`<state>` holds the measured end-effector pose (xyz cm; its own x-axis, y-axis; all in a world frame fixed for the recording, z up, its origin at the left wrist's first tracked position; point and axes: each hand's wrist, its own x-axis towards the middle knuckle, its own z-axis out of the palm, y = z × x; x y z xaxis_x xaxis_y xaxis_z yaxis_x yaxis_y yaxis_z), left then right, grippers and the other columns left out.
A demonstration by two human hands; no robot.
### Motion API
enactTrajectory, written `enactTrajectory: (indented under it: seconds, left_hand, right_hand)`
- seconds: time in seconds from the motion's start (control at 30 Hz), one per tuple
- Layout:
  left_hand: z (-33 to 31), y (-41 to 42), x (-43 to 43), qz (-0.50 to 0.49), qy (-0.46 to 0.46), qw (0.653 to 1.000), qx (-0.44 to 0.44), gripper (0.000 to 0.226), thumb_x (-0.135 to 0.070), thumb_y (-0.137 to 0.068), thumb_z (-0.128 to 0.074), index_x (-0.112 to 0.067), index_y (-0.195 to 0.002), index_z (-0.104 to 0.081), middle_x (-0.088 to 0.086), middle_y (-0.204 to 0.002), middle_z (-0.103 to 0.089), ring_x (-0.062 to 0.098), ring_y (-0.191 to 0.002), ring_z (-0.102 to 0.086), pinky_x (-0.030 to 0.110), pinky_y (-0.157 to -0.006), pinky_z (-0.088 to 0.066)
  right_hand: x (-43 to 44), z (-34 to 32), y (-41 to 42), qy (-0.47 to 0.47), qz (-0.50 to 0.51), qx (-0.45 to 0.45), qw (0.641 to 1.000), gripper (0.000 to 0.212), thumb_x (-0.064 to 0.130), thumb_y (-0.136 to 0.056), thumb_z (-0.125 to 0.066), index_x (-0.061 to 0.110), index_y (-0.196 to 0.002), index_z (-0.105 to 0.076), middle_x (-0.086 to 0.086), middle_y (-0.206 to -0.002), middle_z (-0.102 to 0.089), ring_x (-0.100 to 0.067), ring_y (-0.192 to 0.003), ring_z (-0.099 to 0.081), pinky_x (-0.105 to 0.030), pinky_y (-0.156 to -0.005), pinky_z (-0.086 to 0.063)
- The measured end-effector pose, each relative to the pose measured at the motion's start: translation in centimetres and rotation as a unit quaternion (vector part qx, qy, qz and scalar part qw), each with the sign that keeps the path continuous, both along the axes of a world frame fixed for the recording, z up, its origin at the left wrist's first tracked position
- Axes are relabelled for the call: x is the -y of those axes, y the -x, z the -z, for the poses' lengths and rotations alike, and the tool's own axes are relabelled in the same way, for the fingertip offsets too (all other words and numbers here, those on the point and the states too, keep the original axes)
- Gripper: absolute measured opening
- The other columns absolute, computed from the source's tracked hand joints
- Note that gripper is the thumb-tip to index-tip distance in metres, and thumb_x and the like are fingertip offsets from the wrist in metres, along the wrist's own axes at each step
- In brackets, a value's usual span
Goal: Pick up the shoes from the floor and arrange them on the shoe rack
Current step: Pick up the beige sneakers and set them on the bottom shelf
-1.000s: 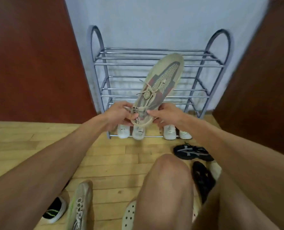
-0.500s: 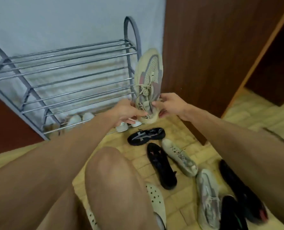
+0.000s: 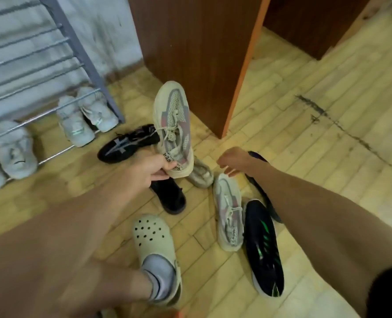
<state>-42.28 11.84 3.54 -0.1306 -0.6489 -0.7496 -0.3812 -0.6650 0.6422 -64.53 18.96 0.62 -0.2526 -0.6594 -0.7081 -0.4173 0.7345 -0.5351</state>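
A metal shoe rack [image 3: 87, 72] stands at far left, and loose shoes lie on the wooden floor [image 3: 305, 134] to its right. The left hand [image 3: 149, 172] grips a beige sneaker [image 3: 173, 125] by its heel, toe pointing away. The right hand [image 3: 230, 161], empty and seemingly loosely open, hovers nearest the matching beige sneaker on the floor [image 3: 229, 212], which lies lengthwise just below it.

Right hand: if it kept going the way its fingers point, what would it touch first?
Probably the beige sneaker lying on the floor; the right hand is open with fingers curling down toward its toe, though depth is unclear.
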Motion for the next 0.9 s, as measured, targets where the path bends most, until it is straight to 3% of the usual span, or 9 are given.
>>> enactTrajectory:
  seconds: [0.07, 0.13, 0.23, 0.33, 0.43, 0.57, 0.63, 0.8, 0.9]
  left_hand:
    - [1.7, 0.5, -1.1, 0.01, -0.02, 1.0, -0.004, 0.039, 0.004, -0.071, -0.077, 0.001, -0.108, -0.065, 0.013, -0.103, -0.07, 0.026, -0.097, -0.067, 0.03, -0.061, -0.056]
    - [2.4, 0.7, -1.8, 0.014, -0.032, 0.999, -0.006, 0.039, 0.004, -0.07, -0.077, 0.0, -0.107, -0.065, 0.012, -0.099, -0.071, 0.024, -0.091, -0.067, 0.03, -0.062, -0.056]
    - [3.1, 0.3, -2.9, 0.036, -0.036, 0.999, -0.001, 0.033, 0.004, -0.071, -0.077, -0.003, -0.101, -0.065, 0.01, -0.09, -0.071, 0.022, -0.083, -0.067, 0.029, -0.063, -0.056]
    - [3.6, -0.9, -3.5, 0.052, -0.035, 0.998, -0.005, 0.031, 0.003, -0.071, -0.077, -0.005, -0.099, -0.065, 0.012, -0.095, -0.071, 0.024, -0.086, -0.068, 0.03, -0.067, -0.057]
    - [3.4, -1.9, -3.6, 0.05, -0.032, 0.998, -0.008, 0.038, 0.002, -0.071, -0.078, -0.004, -0.106, -0.064, 0.012, -0.099, -0.072, 0.024, -0.091, -0.069, 0.031, -0.07, -0.058]
    - [2.7, -2.8, -3.5, 0.033, -0.023, 0.999, -0.014, 0.027, 0.002, -0.073, -0.076, -0.007, -0.095, -0.064, 0.011, -0.099, -0.072, 0.023, -0.093, -0.068, 0.028, -0.065, -0.056]
    - [2.4, -3.2, -3.5, 0.022, -0.015, 1.0, -0.014, 0.023, 0.003, -0.074, -0.075, -0.009, -0.088, -0.062, 0.009, -0.094, -0.071, 0.021, -0.088, -0.068, 0.026, -0.063, -0.055]
    - [1.8, -4.3, -3.8, 0.007, -0.01, 1.0, -0.021, 0.022, 0.004, -0.075, -0.073, -0.011, -0.083, -0.059, 0.007, -0.087, -0.069, 0.019, -0.082, -0.067, 0.028, -0.064, -0.055]
    - [1.6, -5.2, -3.7, 0.016, -0.002, 1.0, -0.009, 0.022, 0.003, -0.075, -0.074, -0.011, -0.085, -0.061, 0.008, -0.089, -0.07, 0.022, -0.086, -0.068, 0.029, -0.066, -0.056]
  right_hand:
    - [-3.3, 4.1, 1.4, -0.087, 0.014, -0.036, 0.995, 0.015, 0.014, -0.092, -0.058, 0.0, -0.088, -0.061, -0.015, -0.081, -0.058, -0.024, -0.062, -0.057, -0.033, -0.06, -0.05]
    - [-6.0, 7.4, 1.4, -0.136, -0.014, -0.083, 0.987, 0.015, 0.015, -0.088, -0.06, 0.001, -0.082, -0.06, -0.014, -0.079, -0.057, -0.026, -0.066, -0.058, -0.031, -0.064, -0.049]
    - [-8.1, 10.7, -0.9, -0.186, -0.071, -0.12, 0.973, 0.042, 0.037, -0.085, -0.066, 0.003, -0.108, -0.059, -0.014, -0.109, -0.055, -0.026, -0.091, -0.06, -0.028, -0.074, -0.048]
    - [-8.3, 12.2, -2.6, -0.182, -0.012, -0.163, 0.97, 0.09, 0.037, -0.08, -0.073, -0.002, -0.146, -0.025, -0.025, -0.151, -0.022, -0.042, -0.132, -0.038, -0.044, -0.104, -0.042]
    - [-8.2, 13.1, -2.9, -0.174, 0.012, -0.192, 0.966, 0.081, 0.024, -0.091, -0.059, -0.005, -0.148, -0.011, -0.024, -0.155, -0.018, -0.04, -0.141, -0.024, -0.046, -0.112, -0.029]
    - [-9.0, 14.6, -4.0, -0.152, -0.016, -0.204, 0.967, 0.063, 0.013, -0.088, -0.054, 0.007, -0.145, -0.027, -0.016, -0.15, -0.028, -0.039, -0.135, -0.03, -0.049, -0.11, -0.029]
    - [-8.8, 14.6, -4.7, -0.133, 0.001, -0.186, 0.974, 0.062, 0.006, -0.087, -0.054, 0.012, -0.144, -0.027, -0.014, -0.141, -0.035, -0.038, -0.127, -0.04, -0.046, -0.101, -0.039]
    - [-9.2, 13.8, -6.5, -0.138, 0.206, -0.075, 0.966, 0.093, 0.006, -0.083, -0.064, 0.006, -0.15, 0.0, -0.02, -0.123, -0.05, -0.034, -0.111, -0.058, -0.045, -0.089, -0.054]
    - [-9.8, 13.8, -7.0, -0.154, 0.195, -0.042, 0.968, 0.046, 0.01, -0.089, -0.058, -0.002, -0.131, -0.043, -0.009, -0.088, -0.058, -0.016, -0.072, -0.057, -0.024, -0.057, -0.047]
